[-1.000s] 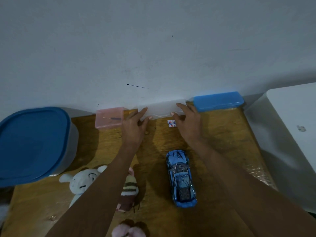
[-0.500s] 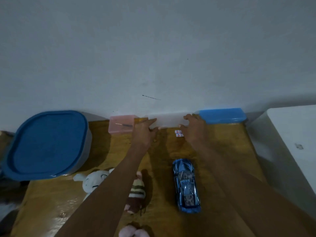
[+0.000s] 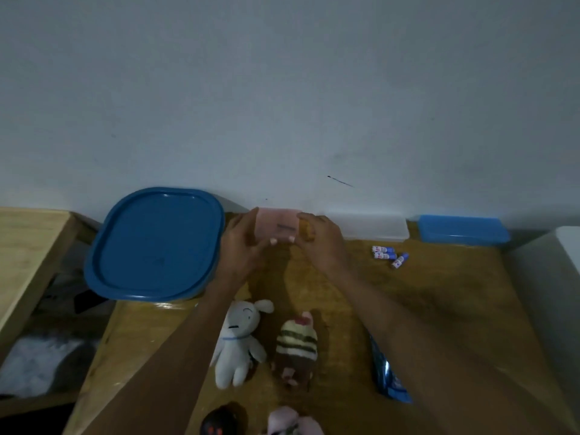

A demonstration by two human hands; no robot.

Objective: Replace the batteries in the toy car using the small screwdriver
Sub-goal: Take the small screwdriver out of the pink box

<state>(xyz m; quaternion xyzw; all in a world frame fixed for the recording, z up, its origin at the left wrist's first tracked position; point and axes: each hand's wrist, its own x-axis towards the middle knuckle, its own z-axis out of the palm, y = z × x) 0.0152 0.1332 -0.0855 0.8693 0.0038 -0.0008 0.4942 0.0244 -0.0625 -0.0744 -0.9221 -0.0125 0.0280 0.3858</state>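
The toy car lies near the bench's front edge, partly hidden under the right forearm. Batteries lie toward the back right corner. Left hand and right hand each grasp the pink box at the back edge.

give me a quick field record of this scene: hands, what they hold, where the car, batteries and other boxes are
left hand: grips the left side of the pink box
right hand: grips the right side of the pink box
pink box: translucent, held at the wall, dark slim item inside
batteries: loose on the wooden table, right of the hands
toy car: blue, partly hidden by the right forearm
clear box: at the wall, untouched
blue box: at the wall, far right
blue-lidded tub: left of the hands
plush toys: between the forearms
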